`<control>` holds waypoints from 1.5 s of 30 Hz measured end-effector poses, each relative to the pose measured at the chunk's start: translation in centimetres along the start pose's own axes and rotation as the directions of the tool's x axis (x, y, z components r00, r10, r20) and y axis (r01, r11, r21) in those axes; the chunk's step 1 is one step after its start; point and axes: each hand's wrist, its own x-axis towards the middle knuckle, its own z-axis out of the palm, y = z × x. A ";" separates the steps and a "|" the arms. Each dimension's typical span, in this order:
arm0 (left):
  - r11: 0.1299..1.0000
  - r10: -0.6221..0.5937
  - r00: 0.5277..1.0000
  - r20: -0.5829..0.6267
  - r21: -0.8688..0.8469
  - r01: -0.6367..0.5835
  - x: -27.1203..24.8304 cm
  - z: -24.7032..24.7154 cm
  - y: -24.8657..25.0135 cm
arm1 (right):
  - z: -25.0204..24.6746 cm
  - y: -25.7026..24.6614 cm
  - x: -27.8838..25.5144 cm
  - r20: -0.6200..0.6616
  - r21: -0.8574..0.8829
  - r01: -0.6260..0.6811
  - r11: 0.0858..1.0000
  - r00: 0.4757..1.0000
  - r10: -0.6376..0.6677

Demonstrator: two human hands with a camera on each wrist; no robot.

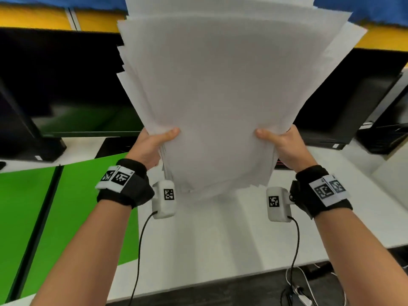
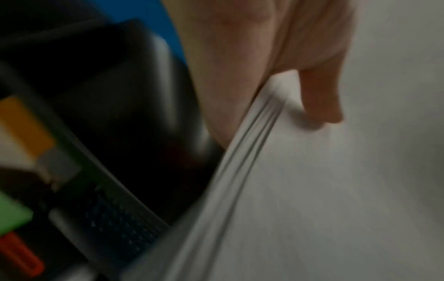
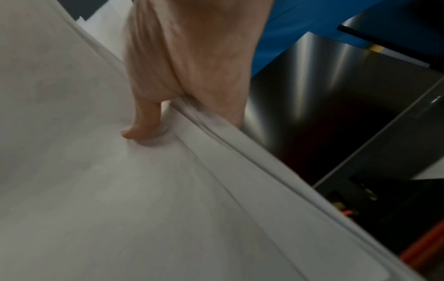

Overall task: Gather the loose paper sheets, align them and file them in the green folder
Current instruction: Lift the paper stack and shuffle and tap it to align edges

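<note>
A thick stack of white paper sheets is held upright above the white table, its upper edges fanned and uneven. My left hand grips the stack's lower left edge, thumb across the front sheet. My right hand grips the lower right edge the same way. The left wrist view shows the left hand pinching the sheets at their layered edge; the right wrist view shows the right hand doing so on the sheets. The open green folder lies flat on the table at the left.
Black monitors stand along the back of the white table, with another monitor at the right. Cables hang off the table's front edge at the right. A yellow and blue partition runs behind the screens.
</note>
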 end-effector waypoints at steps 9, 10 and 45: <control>0.994 0.082 0.996 -0.027 0.072 -0.080 -0.1 1.0 -2.0 | -1.5 4.0 -0.5 0.032 0.028 -0.107 0.994 0.994 0.106; 0.998 0.057 0.998 0.024 0.033 -0.058 0.0 0.7 -1.6 | -1.9 3.5 -0.2 0.078 0.038 -0.120 0.992 0.990 0.117; 0.992 -0.064 0.994 -0.087 0.106 0.073 1.3 1.0 0.7 | -2.2 2.9 3.1 0.136 0.124 -0.138 0.983 0.983 0.121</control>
